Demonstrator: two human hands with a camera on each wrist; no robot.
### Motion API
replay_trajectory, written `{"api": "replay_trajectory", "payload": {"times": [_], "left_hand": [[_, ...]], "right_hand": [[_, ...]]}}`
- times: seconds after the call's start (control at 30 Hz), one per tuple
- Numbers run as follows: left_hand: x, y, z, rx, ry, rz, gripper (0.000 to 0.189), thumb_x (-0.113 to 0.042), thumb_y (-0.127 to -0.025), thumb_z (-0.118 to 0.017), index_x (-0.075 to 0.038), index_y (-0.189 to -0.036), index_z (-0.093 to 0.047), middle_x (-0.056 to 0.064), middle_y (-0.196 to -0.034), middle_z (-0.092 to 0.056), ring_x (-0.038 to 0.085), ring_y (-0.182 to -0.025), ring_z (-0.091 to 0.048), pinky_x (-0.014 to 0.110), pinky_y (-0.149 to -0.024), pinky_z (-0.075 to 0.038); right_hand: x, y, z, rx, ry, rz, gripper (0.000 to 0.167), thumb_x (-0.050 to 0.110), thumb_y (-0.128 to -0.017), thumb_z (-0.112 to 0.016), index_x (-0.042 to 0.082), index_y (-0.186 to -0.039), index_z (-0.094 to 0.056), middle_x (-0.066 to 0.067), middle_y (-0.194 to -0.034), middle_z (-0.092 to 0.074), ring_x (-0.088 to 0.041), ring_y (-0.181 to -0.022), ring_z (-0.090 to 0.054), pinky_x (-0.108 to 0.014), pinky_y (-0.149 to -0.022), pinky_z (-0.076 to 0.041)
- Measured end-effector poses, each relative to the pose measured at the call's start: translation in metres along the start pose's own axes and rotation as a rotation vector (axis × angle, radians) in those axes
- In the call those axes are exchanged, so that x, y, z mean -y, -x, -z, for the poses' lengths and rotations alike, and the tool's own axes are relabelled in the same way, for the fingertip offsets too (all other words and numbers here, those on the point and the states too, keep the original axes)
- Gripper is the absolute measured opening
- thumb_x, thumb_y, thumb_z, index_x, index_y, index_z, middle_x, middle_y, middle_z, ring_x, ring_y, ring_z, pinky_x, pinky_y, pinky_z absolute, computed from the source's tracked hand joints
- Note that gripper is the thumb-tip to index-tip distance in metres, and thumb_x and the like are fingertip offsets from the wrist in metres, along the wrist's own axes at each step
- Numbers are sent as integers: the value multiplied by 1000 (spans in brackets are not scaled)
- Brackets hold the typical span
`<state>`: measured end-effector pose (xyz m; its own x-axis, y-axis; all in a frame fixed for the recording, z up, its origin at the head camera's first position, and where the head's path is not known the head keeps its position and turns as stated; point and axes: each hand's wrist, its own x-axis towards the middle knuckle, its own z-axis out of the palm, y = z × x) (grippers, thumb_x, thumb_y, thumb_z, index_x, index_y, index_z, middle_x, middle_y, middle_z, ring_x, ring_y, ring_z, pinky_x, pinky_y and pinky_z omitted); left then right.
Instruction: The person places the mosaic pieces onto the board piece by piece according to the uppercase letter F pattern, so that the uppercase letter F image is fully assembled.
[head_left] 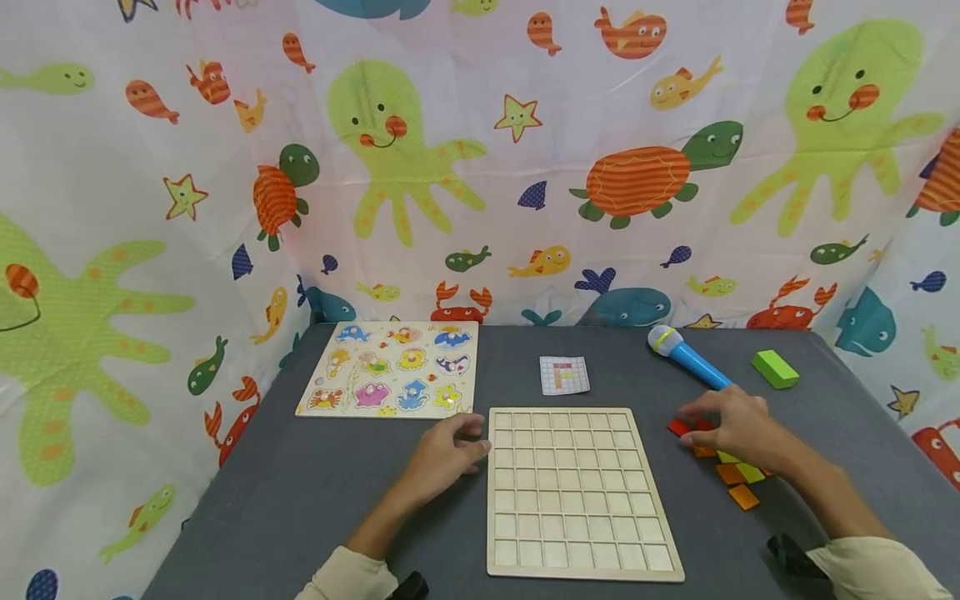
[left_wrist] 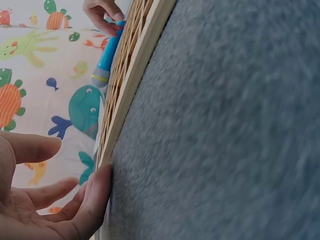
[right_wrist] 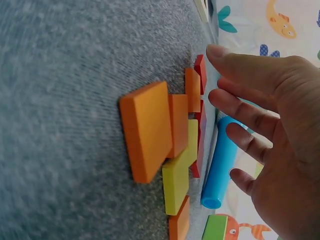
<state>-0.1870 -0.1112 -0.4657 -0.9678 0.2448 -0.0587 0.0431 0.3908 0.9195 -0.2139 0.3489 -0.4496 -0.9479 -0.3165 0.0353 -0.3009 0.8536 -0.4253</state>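
Observation:
A wooden grid board [head_left: 576, 503] with rows of square cells lies on the grey table. Beside its upper left edge is my left hand [head_left: 447, 450], fingers loosely bent; in the left wrist view a fingertip touches the board's side. My right hand [head_left: 738, 427] hovers over a loose cluster of flat square tiles, holding nothing. These include a red tile [head_left: 678, 427], a yellow tile [head_left: 750, 472] and an orange tile [right_wrist: 147, 132]. In the right wrist view, its thumb and fingers are apart, close to the red tiles. Part of the cluster is hidden under that hand in the head view.
A blue toy microphone [head_left: 693, 360] lies behind my right hand, with a green block [head_left: 776, 369] to its right. A small card [head_left: 565, 376] with a coloured grid pattern sits behind the board. A sea-animal peg puzzle [head_left: 390, 371] lies at the back left.

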Motion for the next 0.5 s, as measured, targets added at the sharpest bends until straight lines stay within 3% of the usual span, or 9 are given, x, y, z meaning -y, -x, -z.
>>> {"api": "replay_trajectory", "payload": {"times": [0.23, 0.5], "left_hand": [[-2, 3, -7, 19, 54, 18, 50, -17, -99, -73, 2, -144, -59, 20, -130, -64, 24, -104, -71, 35, -74, -67], [-3, 5, -12, 17, 63, 13, 52, -18, -99, -74, 2, -144, -59, 21, -130, -63, 23, -104, -71, 33, -69, -67]], "right_hand": [[-2, 0, -5, -4, -9, 9, 25, 29, -88, -86, 20, -111, -83, 5, -106, -75, -23, -103, -58, -43, -77, -33], [-1, 1, -8, -23, 8, 19, 30, 31, -89, -85, 14, -114, -82, 1, -107, -74, -24, -101, -59, -44, -75, -36]]}}
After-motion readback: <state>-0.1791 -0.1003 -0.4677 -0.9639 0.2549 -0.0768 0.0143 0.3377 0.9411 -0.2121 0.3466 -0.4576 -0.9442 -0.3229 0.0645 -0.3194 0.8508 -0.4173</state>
